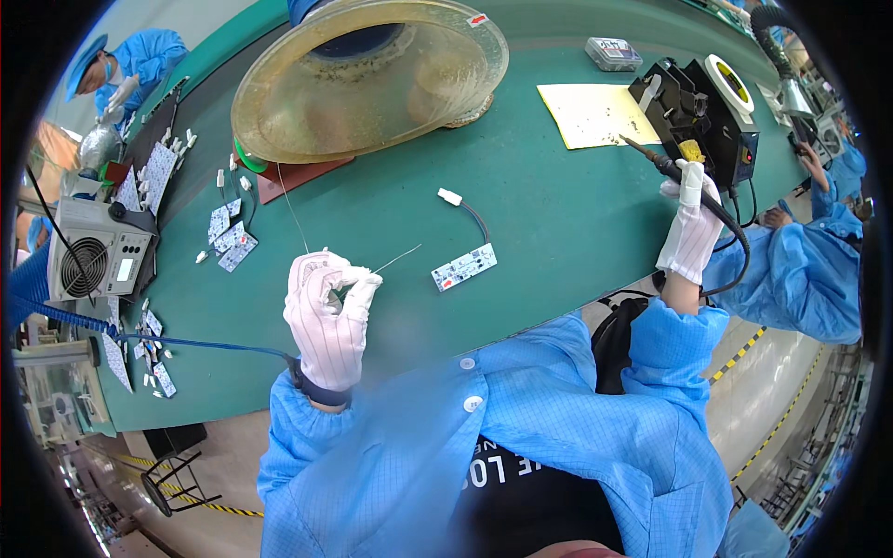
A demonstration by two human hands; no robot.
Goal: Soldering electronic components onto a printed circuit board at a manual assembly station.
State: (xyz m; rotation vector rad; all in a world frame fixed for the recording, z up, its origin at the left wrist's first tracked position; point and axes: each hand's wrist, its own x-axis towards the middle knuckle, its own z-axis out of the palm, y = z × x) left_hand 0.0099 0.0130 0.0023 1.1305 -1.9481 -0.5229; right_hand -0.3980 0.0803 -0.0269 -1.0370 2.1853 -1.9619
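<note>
One board (464,268) on table (558,219), soldering seemingly pending; left hand (327,314) pinches solder wire (400,257) between fingers, right hand (692,221) grips soldering iron (662,166) away.

This is an electronics workshop on a factory floor: a green surface (549,232) carries circuit boards (238,253) toward its left edge and a soldering stand (677,102) toward its right end, with a soldering iron (659,162) nearby. A wide hood (363,116) stands at the far edge, workers (153,58) wear blue coats (777,279), and yellow-black tape (739,354) marks the floor (744,405).
</note>
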